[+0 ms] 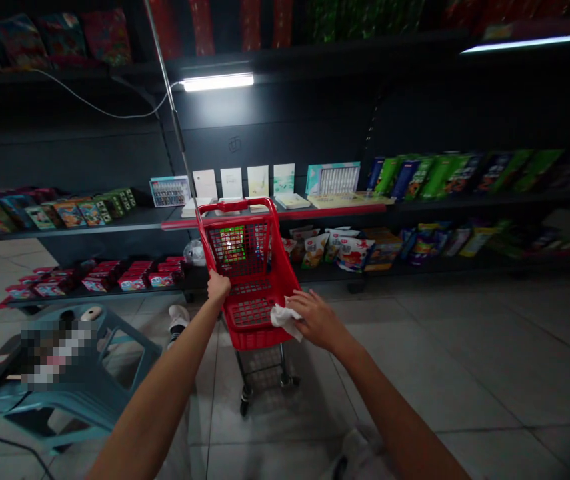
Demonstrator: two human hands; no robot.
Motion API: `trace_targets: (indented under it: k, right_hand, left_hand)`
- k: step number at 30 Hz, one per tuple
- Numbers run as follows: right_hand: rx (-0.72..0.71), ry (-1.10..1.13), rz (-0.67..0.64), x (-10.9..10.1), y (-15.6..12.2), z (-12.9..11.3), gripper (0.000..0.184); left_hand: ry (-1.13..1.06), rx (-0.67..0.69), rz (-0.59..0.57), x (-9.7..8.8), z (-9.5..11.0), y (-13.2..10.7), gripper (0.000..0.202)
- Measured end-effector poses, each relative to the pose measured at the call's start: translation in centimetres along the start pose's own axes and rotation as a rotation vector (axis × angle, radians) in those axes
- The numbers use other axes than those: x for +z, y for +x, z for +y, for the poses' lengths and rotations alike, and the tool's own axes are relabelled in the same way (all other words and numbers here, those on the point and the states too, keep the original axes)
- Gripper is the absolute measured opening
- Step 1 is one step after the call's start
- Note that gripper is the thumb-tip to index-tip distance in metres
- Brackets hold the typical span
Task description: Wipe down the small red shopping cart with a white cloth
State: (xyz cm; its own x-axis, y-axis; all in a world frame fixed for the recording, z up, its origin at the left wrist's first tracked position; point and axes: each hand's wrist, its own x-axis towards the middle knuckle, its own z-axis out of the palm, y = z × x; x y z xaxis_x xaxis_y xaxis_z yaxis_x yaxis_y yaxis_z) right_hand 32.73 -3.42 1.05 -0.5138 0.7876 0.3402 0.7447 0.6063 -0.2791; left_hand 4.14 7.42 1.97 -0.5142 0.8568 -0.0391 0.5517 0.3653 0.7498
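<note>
A small red plastic shopping cart (245, 333) on black casters stands in front of me. My left hand (219, 288) is closed around the left rim of its basket. On the right side, my right hand (312, 319) presses a crumpled white tissue (285, 320) against the basket's rim, its fingers bent over the tissue. The cart's handle (237, 206) is at the far end, close to the shelf. A thin metal pole (177, 127) rises beside the handle on the left.
A blue-grey plastic stool (129, 347) with things on it stands at left. Behind the cart, the dark shelf carries small books (232, 183), snack bags (355, 252), green packets (437, 177) and red boxes (102, 275). A lamp (218, 82) shines above. A person's shoe (179, 317) is left of the cart.
</note>
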Motion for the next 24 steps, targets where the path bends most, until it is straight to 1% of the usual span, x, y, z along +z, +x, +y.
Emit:
trace_targets:
  k: [2,4,6,7,9,10,12,13,14,16,17,19,22,23,24]
  right_hand:
    - [0.042,0.006,0.029,-0.3,-0.2,0.6,0.044]
    - [0.146,-0.016,0.102,-0.5,-0.4,0.6,0.045]
    - [0.309,-0.071,0.181,-0.4,-0.6,0.4,0.042]
    - [0.406,-0.090,0.188,-0.1,-0.7,0.3,0.040]
    - [0.601,-0.031,0.116,1.2,-1.0,0.1,0.033]
    - [0.698,0.080,0.066,2.2,-1.1,0.0,0.028]
    - [0.852,0.407,-0.001,4.5,-1.3,-0.3,0.012]
    - [0.896,0.569,-0.009,5.7,-1.3,-0.6,0.008]
    - [0.922,0.708,0.001,7.0,-1.3,-1.0,0.010]
    - [0.939,0.900,0.045,9.4,-1.3,-2.2,0.013]
    - [0.940,0.981,0.088,10.4,-1.3,-3.0,0.011]
    - [0.981,1.238,0.250,12.5,-1.3,-4.5,0.011]
    - [1.058,1.632,0.512,14.8,-1.1,-6.6,0.026]
    - [1.069,1.714,0.567,15.3,-0.9,-7.2,0.029]
    - [1.071,1.750,0.593,15.7,-0.7,-7.9,0.030]
  left_hand:
    - [0.018,-0.038,-0.028,-0.1,0.0,0.3,0.057]
    - [0.030,-0.051,-0.047,-0.2,-0.1,0.6,0.058]
    - [0.040,-0.061,-0.055,-0.3,-0.2,0.9,0.058]
    - [0.043,-0.066,-0.058,-0.3,-0.3,1.1,0.059]
    - [0.048,-0.076,-0.061,-0.2,-0.4,1.2,0.059]
    - [0.049,-0.081,-0.063,-0.2,-0.4,1.2,0.058]
    - [0.050,-0.087,-0.063,-0.1,-0.4,1.2,0.058]
    - [0.051,-0.091,-0.062,-0.1,-0.4,1.2,0.057]
    - [0.051,-0.094,-0.059,-0.1,-0.5,1.1,0.057]
    - [0.049,-0.097,-0.055,-0.2,-0.5,1.1,0.054]
    - [0.047,-0.096,-0.054,-0.3,-0.5,1.0,0.053]
    - [0.046,-0.092,-0.053,-0.4,-0.6,1.1,0.050]
    - [0.050,-0.085,-0.047,-0.4,-0.8,1.2,0.046]
    - [0.053,-0.082,-0.043,-0.4,-0.8,1.3,0.045]
    - [0.056,-0.078,-0.037,-0.4,-0.9,1.3,0.043]
